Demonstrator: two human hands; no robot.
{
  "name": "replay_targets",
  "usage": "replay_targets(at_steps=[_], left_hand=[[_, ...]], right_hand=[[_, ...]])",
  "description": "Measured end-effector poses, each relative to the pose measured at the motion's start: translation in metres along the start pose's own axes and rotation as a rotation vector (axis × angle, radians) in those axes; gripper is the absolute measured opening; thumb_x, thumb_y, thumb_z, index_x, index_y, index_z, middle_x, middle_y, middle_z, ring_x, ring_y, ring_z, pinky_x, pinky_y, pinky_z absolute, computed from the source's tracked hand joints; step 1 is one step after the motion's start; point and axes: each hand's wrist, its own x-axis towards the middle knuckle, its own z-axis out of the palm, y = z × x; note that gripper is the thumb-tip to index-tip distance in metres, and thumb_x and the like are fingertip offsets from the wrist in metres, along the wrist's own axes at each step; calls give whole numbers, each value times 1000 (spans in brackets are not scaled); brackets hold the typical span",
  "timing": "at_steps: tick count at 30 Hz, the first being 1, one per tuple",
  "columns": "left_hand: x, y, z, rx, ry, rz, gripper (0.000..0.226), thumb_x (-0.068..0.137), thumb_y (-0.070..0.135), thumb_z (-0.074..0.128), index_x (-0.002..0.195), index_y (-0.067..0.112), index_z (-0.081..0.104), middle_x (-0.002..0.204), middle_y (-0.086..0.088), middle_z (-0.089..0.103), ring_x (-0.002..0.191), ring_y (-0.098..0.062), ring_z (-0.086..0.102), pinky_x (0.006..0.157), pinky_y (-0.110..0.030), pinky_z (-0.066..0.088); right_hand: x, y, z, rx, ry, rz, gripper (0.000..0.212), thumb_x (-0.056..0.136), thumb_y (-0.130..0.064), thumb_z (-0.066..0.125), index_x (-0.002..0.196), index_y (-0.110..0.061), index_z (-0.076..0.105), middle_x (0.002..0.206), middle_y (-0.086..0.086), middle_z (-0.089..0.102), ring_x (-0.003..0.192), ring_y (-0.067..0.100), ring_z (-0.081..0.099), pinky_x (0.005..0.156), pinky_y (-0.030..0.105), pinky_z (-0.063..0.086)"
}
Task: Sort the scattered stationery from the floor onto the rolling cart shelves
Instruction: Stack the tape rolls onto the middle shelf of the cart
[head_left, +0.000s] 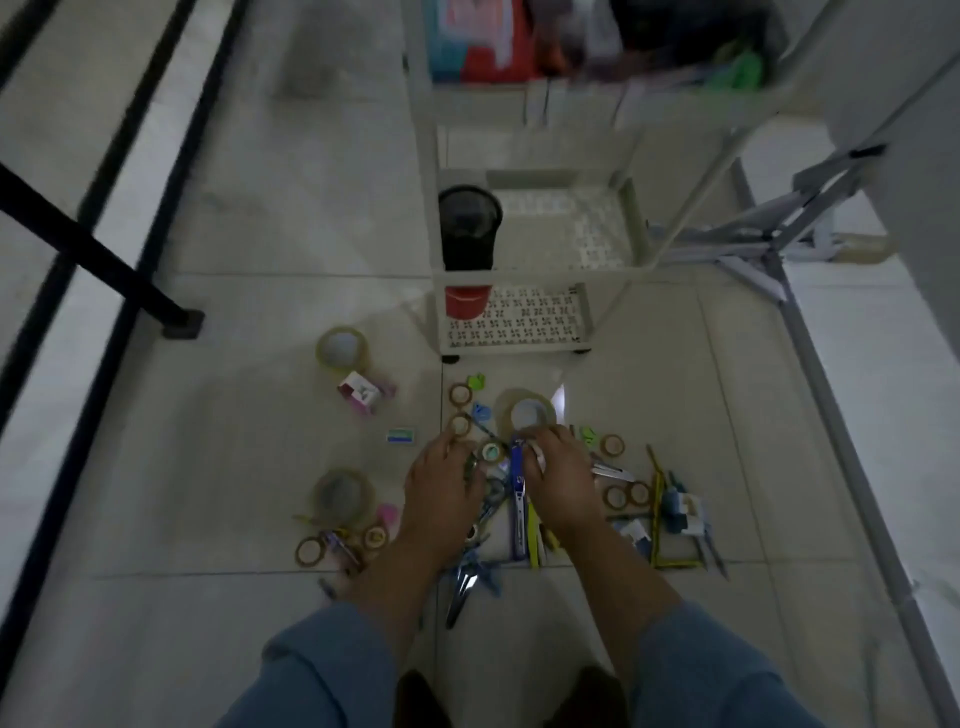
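Stationery lies scattered on the tiled floor: clear tape rolls (342, 347), small brown tape rings (460, 395), a blue stapler (517, 493), scissors (467, 579), pencils and clips. My left hand (444, 486) rests palm down on the pile beside a small tape roll (492, 451); what it grips is hidden. My right hand (558, 475) is curled around a small white roll (537, 453), just below a large clear tape roll (525, 413). The white rolling cart (582, 332) stands beyond the pile, with a black cup (467, 228) on its middle shelf and a red one (466, 301) on its lowest.
A black post with a square foot (182, 325) stands on the floor at the left. Grey metal legs (769, 249) of a stand cross on the right, beside a white wall. The cart's top shelf (519, 47) holds colourful packets. My knees are at the bottom edge.
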Motion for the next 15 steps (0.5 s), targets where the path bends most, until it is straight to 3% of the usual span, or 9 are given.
replay_targets(at_steps=[4, 7, 9, 13, 15], left_hand=[[43, -55, 92, -37, 73, -31, 39, 95, 28, 47, 131, 12, 51, 143, -9, 42, 133, -25, 38, 111, -34, 30], [81, -98, 148, -148, 256, -94, 42, 93, 30, 45, 127, 5, 54, 138, -14, 48, 130, -28, 42, 108, -35, 32], [102, -124, 173, -210, 374, -92, 47, 90, 31, 42, 127, 5, 53, 137, -14, 49, 129, -28, 42, 108, -35, 32], [139, -151, 177, -257, 462, -47, 39, 96, 22, 47, 133, 8, 47, 145, -11, 39, 136, -24, 33, 112, -32, 27], [139, -157, 160, -201, 489, -45, 40, 96, 21, 46, 134, 9, 45, 145, -11, 40, 135, -24, 34, 112, -31, 27]], right_hand=[[43, 88, 73, -52, 89, 83, 28, 94, -13, 46, 110, 0, 64, 114, 21, 59, 107, 34, 53, 87, 30, 38], [85, 154, 117, -82, 265, 229, 26, 93, -12, 47, 109, 2, 62, 113, 24, 56, 103, 38, 55, 85, 35, 41], [110, 186, 140, -77, 334, 286, 30, 92, -9, 49, 120, 1, 55, 124, 23, 48, 108, 38, 51, 88, 37, 41], [139, 212, 163, -108, 391, 154, 40, 93, -8, 48, 131, 0, 44, 133, 24, 41, 115, 40, 45, 94, 41, 38], [142, 211, 167, -238, 293, 143, 34, 95, -8, 42, 127, 3, 49, 134, 24, 41, 114, 39, 44, 93, 39, 36]])
